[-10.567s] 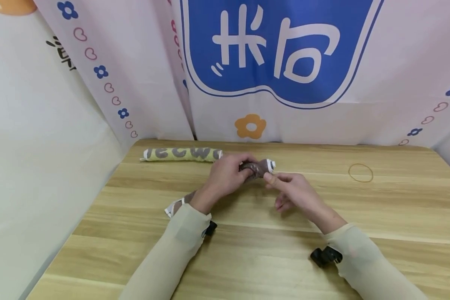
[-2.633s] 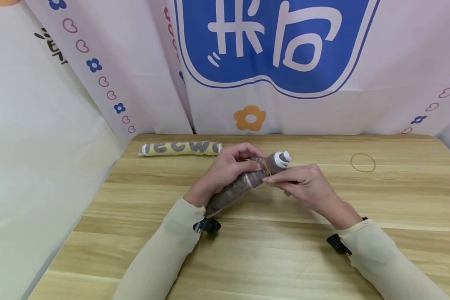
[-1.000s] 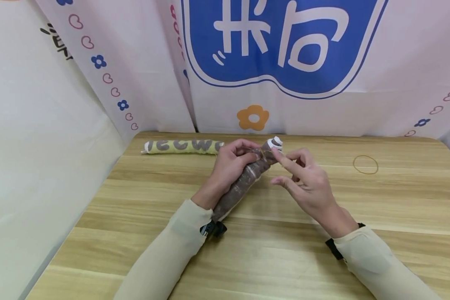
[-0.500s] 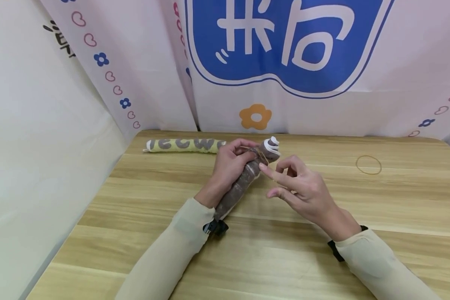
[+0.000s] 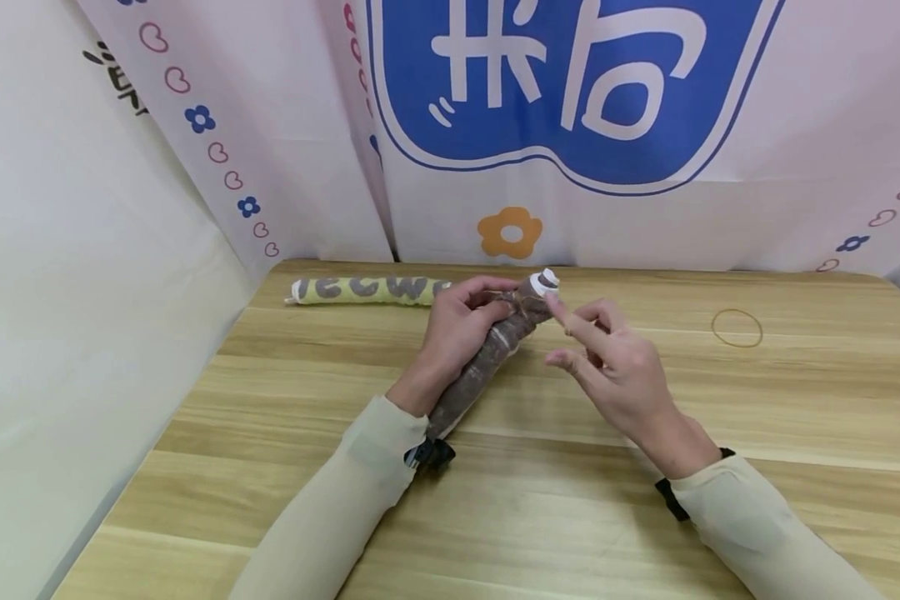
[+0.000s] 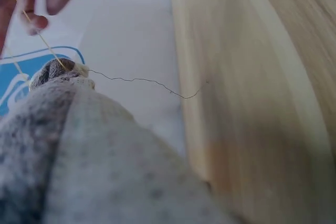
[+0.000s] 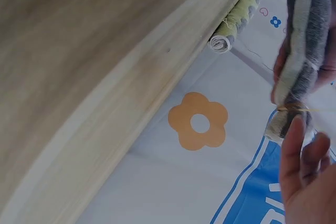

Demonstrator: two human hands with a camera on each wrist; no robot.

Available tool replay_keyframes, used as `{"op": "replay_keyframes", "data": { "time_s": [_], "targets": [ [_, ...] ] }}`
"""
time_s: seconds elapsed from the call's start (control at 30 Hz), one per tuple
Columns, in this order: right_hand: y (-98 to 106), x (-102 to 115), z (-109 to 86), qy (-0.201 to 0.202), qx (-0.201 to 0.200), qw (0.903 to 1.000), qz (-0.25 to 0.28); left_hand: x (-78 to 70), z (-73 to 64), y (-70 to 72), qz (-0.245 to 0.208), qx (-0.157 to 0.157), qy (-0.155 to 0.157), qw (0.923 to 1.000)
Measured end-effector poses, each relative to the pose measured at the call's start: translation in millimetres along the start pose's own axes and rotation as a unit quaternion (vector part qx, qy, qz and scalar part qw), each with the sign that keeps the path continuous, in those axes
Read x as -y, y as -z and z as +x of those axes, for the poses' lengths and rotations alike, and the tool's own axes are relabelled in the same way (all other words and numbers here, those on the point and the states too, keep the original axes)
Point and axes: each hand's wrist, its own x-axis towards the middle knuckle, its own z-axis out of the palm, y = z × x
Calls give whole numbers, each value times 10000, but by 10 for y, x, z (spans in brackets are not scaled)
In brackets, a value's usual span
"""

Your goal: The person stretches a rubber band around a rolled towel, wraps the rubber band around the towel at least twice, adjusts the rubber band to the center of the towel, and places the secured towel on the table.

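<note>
A brown-grey rolled towel (image 5: 474,382) with white edging slants up to the right, clear of any flat pose. My left hand (image 5: 461,325) grips it near its upper end, thumb on the near side. A thin yellow rubber band (image 6: 44,43) is wound round the towel just below that end and stretches toward the fingers of my right hand (image 5: 618,358). There the index finger reaches to the towel's white tip, the thumb stands apart and the other fingers are bent. In the right wrist view, a band strand (image 7: 320,110) runs sideways off the towel.
A yellow rolled towel (image 5: 367,290) with grey lettering lies along the back left of the wooden table (image 5: 270,467). One loose rubber band (image 5: 737,328) lies at the back right. A printed curtain (image 5: 450,225) hangs behind the table.
Earlier, my right hand worked at the towel's end, then pinched the band there. Half a second ago its index finger was lower; now it has risen to the white tip. My left hand keeps its grip.
</note>
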Motion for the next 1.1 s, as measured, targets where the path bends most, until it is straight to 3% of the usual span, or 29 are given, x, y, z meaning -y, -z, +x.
{"op": "replay_keyframes", "data": {
  "time_s": [0.2, 0.33, 0.63, 0.9, 1.1],
  "targets": [
    [26, 20, -16, -927, 118, 9936, -637, -26, -18, -28, -26, -162, -109, 9998],
    [44, 16, -28, -1625, 229, 9839, -703, -33, -34, -53, 42, -415, -285, 9987],
    [99, 50, -21, -3071, 586, 9494, 303, -30, -71, -123, 197, -830, -1004, 9913],
    [72, 137, -13, -3568, 1052, 9257, 690, -27, -96, -157, 508, -1141, -1174, 9852],
    [37, 175, -10, -3790, 1198, 9090, 1252, -27, -88, -157, 465, -1129, -1165, 9857]
  ]
}}
